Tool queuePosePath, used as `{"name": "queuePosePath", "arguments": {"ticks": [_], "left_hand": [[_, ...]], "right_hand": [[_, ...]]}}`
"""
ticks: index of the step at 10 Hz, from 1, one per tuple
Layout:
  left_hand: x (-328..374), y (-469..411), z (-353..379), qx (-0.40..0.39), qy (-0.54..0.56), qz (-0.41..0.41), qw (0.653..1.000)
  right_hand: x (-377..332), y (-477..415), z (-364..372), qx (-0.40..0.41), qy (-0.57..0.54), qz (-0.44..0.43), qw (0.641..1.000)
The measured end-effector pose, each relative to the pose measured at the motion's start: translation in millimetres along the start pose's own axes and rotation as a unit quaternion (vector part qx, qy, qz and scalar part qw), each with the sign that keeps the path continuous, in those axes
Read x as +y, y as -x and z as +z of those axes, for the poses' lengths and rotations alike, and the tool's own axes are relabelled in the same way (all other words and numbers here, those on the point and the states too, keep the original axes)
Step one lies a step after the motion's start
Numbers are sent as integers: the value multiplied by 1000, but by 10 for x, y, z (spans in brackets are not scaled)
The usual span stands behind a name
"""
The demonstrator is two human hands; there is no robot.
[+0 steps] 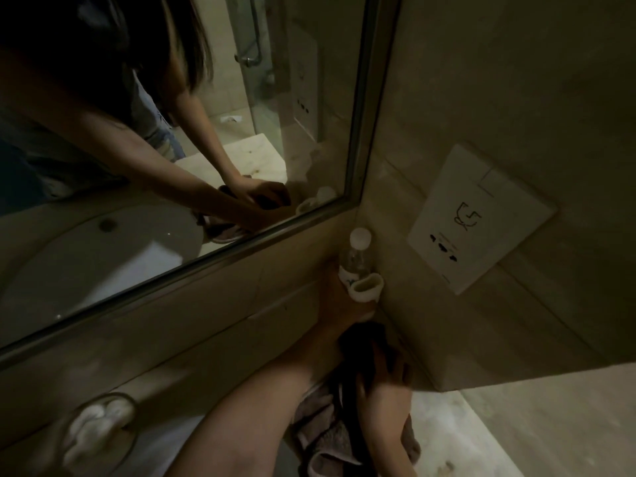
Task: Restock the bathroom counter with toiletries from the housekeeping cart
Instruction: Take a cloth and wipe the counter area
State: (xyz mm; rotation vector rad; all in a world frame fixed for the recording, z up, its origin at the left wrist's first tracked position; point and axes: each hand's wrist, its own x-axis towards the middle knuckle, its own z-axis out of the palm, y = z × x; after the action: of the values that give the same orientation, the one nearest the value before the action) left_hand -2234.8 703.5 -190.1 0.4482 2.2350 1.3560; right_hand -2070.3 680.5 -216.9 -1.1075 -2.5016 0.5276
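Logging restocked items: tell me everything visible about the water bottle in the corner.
The water bottle is clear plastic with a white cap and a white label band low on its body. It stands upright in the corner below the mirror. A white cup-like item sits against its front. The left hand reaches its base; dim light hides the fingers.

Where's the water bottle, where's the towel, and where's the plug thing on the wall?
water bottle (354,259): head view, on its clear body under the white cap.
towel (318,428): head view, on a crumpled fold.
wall socket plate (481,218): head view, on its white face.
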Motion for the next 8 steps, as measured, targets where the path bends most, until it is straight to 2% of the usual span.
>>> {"name": "queuePosePath", "arguments": {"ticks": [1, 2, 3, 4, 5, 6, 7, 8], "left_hand": [[-99, 56, -36, -6, -8, 27, 1000], [53, 200, -211, 25, 17, 91, 995], [162, 405, -616, 57, 108, 95, 988], [-196, 689, -988, 64, 136, 28, 988], [-590, 837, -1274, 134, 115, -47, 983], [-610, 871, -1413, 150, 105, -79, 980], [-569, 851, -1245, 147, 106, -94, 979], [-472, 718, -844, 124, 161, -100, 974]], "right_hand": [[48, -23, 78, -29, 2, 16, 999], [-69, -115, 62, -27, -43, 65, 997], [-267, -440, 160, 17, -30, 122, 992], [-571, -811, 249, -44, -26, 96, 994], [-889, -768, 513, -116, -45, -36, 992], [-974, -237, 554, -206, -61, -177, 961], [-644, 127, 152, -278, -82, -266, 919], [-122, 162, -105, -191, -73, -187, 961]]}}
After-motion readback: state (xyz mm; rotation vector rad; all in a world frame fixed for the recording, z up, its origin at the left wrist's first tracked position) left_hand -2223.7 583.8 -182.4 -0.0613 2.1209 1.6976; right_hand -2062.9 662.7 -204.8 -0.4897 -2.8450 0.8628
